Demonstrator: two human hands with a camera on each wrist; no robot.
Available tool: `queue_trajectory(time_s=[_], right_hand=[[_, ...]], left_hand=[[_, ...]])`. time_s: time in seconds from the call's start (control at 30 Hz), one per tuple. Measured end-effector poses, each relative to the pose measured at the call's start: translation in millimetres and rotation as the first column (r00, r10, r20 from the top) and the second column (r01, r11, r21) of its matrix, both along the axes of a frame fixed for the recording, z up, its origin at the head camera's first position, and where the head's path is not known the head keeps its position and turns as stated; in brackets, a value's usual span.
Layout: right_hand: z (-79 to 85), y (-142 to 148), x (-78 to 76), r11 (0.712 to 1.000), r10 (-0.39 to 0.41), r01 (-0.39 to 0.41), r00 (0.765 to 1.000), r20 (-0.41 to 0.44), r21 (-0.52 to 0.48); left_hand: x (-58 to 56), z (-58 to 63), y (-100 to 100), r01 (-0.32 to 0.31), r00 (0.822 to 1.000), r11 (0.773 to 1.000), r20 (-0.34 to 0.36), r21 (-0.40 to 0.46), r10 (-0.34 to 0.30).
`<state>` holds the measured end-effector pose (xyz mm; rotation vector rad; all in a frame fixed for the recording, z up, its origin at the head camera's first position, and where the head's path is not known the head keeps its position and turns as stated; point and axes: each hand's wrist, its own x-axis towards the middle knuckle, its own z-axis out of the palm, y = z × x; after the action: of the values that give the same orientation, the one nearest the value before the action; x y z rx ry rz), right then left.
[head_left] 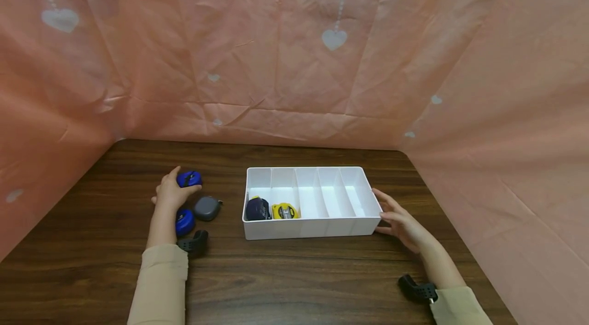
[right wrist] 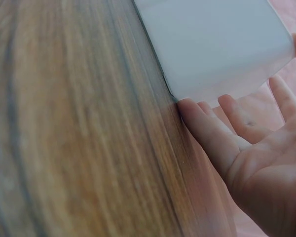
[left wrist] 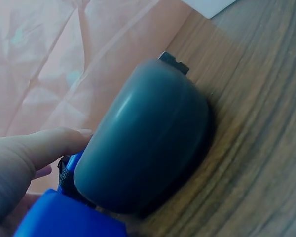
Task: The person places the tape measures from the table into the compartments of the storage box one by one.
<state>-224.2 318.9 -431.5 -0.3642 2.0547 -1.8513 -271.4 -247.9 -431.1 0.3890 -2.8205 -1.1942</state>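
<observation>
My left hand [head_left: 171, 193] has its thumb and fingers about a blue tape measure [head_left: 190, 178] with a black strap, at the left of the table. Close by its wrist lie a second blue tape measure [head_left: 185, 222] and a dark grey one [head_left: 207, 208], whose metal end hook shows in the left wrist view. A white divided box [head_left: 309, 229] stands at the middle. A dark navy tape measure [head_left: 257, 209] and a yellow tape measure [head_left: 285, 211] sit in its two leftmost compartments. At the box's right end, the spread fingers of my right hand [head_left: 405, 225] touch its wall.
The brown wooden table [head_left: 294, 279] is bounded by pink cloth [head_left: 276, 59] with white hearts at the back and both sides. Black bands with camera mounts [head_left: 195, 243] are on both wrists.
</observation>
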Motion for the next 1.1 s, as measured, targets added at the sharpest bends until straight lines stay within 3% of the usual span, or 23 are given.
queue_trajectory(time_s=[0.4, 0.7, 1.1], right_hand=[[0.3, -3, 0.8, 1.0, 0.008, -0.008, 1.0, -0.008, -0.006], [-0.8, -3, 1.6, 1.0, 0.007, -0.007, 1.0, -0.008, -0.01], [-0.9, -3, 1.6, 1.0, 0.01, -0.01, 1.0, -0.013, -0.012]], left_hand=[[-3.7, -9.3, -15, 0.122, 0.991, 0.991, -0.05, -0.064, -0.125], [-5.7, -15.3, -18, 0.103, 0.992, 0.99, -0.057, -0.097, -0.109], [-3.9, -15.0, -19, 0.139, 0.986, 0.987, -0.075, -0.086, -0.146]])
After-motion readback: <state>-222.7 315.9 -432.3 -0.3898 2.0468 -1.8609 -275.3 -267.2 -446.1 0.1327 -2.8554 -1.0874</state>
